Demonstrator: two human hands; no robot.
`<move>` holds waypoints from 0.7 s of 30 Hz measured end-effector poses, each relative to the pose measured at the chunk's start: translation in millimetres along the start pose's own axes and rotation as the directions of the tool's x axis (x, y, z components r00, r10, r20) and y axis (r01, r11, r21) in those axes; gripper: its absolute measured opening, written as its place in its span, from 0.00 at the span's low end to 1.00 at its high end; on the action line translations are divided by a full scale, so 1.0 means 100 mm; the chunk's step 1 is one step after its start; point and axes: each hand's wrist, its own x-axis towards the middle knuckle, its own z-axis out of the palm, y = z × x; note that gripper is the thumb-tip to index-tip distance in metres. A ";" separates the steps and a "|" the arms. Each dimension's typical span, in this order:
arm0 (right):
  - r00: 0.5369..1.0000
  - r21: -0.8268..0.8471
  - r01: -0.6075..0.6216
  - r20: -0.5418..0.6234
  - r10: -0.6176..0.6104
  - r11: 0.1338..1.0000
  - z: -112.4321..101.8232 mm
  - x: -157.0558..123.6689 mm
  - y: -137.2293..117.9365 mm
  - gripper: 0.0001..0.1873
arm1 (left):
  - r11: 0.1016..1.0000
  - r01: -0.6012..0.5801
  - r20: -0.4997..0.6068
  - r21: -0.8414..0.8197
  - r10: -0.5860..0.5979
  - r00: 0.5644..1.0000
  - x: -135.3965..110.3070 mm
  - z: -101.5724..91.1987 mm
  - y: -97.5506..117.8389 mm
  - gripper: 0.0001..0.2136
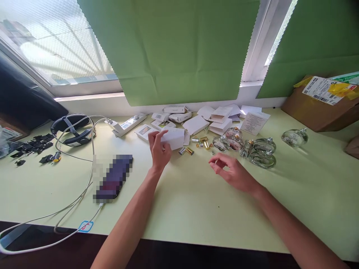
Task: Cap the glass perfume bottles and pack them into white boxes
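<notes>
My left hand [160,152] is curled at the left end of a white box [175,139], its thumb over the near side. This box lies against a pile of white cartons. Over the table, my right hand [228,170] has thumb and forefinger tips close together in a pinch. Whatever might be between them is too small to make out. Just beyond its fingertips lie gold and silver cylindrical caps [190,150]. To its right stand several clear glass perfume bottles [263,158], some with pinkish labels. A folded printed card [255,122] stands behind them.
One more glass bottle [294,138] stands apart at right, before a cardboard box [322,104]. At left are a phone [114,177] with a cable, a power strip [129,125], a black headset [74,130] and black plastic pieces [33,144]. Green blinds hang behind.
</notes>
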 end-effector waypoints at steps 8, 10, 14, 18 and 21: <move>0.995 0.038 -0.050 0.094 0.047 0.998 0.20 -0.01 0.26 0.14 | 0.958 0.272 0.012 0.084 -0.274 0.962 0.09 -0.01 -0.16 0.19; 0.996 0.049 -0.042 0.082 0.038 0.998 0.21 0.01 0.28 0.14 | 0.941 0.309 -0.022 0.137 -0.309 0.951 0.11 -0.04 -0.15 0.18; 0.998 0.086 -0.056 0.043 0.052 0.995 0.22 0.05 0.32 0.14 | 0.958 0.194 -0.033 0.210 -0.191 0.981 0.30 -0.08 -0.04 0.19; 0.997 0.124 -0.073 0.037 0.069 0.990 0.21 0.07 0.35 0.14 | 0.964 -0.127 0.581 0.235 -0.035 0.813 0.72 0.07 0.10 0.22; 0.997 0.143 -0.071 0.028 0.067 0.987 0.20 0.07 0.37 0.14 | 0.920 -0.319 0.867 0.229 -0.044 0.497 0.94 0.31 0.14 0.37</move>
